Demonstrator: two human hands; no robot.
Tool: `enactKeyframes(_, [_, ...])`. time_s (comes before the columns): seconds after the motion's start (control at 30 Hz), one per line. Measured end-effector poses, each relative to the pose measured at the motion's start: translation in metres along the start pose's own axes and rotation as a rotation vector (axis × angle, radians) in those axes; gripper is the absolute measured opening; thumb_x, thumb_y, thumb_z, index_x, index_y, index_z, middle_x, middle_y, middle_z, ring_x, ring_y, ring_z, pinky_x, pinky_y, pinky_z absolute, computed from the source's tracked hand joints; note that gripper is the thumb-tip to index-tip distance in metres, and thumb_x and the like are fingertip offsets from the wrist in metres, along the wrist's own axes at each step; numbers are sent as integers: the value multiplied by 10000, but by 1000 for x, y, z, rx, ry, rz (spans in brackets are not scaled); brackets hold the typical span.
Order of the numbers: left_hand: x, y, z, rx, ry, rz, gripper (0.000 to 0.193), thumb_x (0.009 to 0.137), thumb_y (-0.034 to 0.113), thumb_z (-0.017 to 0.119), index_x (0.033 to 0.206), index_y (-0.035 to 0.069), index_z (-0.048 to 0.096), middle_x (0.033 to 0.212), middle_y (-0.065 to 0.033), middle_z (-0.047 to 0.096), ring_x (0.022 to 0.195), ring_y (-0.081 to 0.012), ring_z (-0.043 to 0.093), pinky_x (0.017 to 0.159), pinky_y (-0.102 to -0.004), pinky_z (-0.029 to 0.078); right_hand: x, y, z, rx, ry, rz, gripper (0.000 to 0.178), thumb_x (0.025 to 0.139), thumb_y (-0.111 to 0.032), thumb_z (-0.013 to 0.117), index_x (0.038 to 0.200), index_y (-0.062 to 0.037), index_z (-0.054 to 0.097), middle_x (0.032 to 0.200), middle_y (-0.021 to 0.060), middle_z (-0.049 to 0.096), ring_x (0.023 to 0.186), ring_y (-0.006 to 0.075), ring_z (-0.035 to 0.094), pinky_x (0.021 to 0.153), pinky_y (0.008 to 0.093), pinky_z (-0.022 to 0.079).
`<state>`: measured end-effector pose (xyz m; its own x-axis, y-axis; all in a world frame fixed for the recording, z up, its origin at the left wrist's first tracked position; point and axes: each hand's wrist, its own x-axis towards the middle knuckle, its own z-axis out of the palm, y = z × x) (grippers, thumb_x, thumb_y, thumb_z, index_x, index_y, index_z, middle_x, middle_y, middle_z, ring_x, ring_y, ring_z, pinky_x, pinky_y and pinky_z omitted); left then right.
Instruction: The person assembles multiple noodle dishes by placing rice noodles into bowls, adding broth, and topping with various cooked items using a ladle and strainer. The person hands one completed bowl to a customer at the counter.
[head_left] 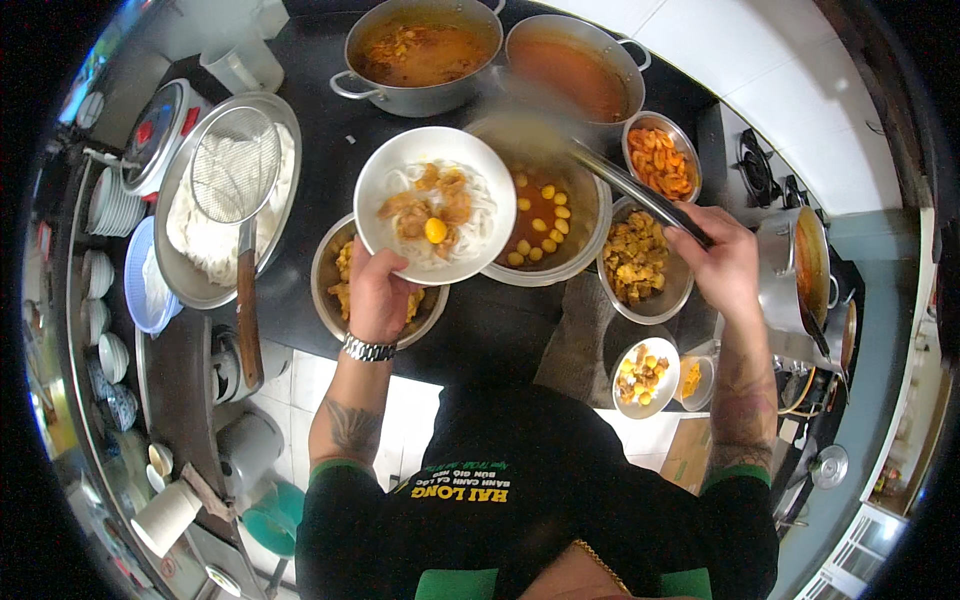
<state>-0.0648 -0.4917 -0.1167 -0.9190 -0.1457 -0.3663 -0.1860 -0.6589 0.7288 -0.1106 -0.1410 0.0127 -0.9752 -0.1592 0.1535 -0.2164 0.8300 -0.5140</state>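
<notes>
My left hand (383, 297) grips the near rim of a white bowl (375, 240). White noodles, brown meat-like pieces and one round yellow egg yolk (436, 231) lie in it. My right hand (718, 258) is closed around the dark handle of a long ladle (640, 192). The ladle's round head is smeared by motion, above the far side of a metal pot (598, 225). Reddish-brown broth and several yellow yolks (548, 225) show in that pot. The bowl overlaps the pot's left edge.
Two large soup pots (425, 98) (630, 75) stand at the back. On the left, a strainer (235, 165) rests across a basin (210, 292) of noodles. Metal bowls of orange pieces (660, 160) and yellow-brown chunks (635, 255) sit right; a small white bowl (645, 405) is nearer.
</notes>
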Motion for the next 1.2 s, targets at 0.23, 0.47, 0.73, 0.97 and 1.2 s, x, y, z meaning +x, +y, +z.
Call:
enactKeyframes(0.23, [-4,-1,14,-17,-70,-54,681,698,-18,428,1372,-10,335,1299,-197,501,1167,-328,560,963,-431,515,-7,-49,2,183,-173,-63,334,753,-86,761,1067,-6,679,919,133,677,776,192,658,688,284,514])
enactKeyframes(0.47, [-6,-1,9,-71,-68,-23,652,710,-59,421,1351,12,327,1247,-194,512,1060,-295,614,849,-373,572,-6,-50,7,160,-214,-107,348,761,-1,739,1099,33,665,906,83,651,770,119,600,679,225,476])
enactKeyframes(0.73, [-7,1,-8,-44,-16,-5,677,710,-15,423,1381,5,330,1271,-189,507,1123,-298,589,827,-372,581,7,10,9,-381,-129,-63,366,778,-228,728,1075,-19,678,1045,188,675,936,340,660,818,378,531])
enactKeyframes(0.97, [-4,1,-11,-21,83,42,577,728,0,434,1304,21,415,1142,-128,575,874,-183,648,598,-251,538,-2,58,89,-466,-208,-48,454,840,-324,646,1194,-42,600,1041,157,638,869,347,653,752,434,542])
enactKeyframes(1.2, [-4,5,-9,35,125,-13,681,671,15,471,1346,-13,375,1286,-164,516,1151,-311,572,923,-424,539,2,58,111,-423,-229,42,425,851,-310,636,1156,-15,613,1013,191,638,872,355,653,751,449,540])
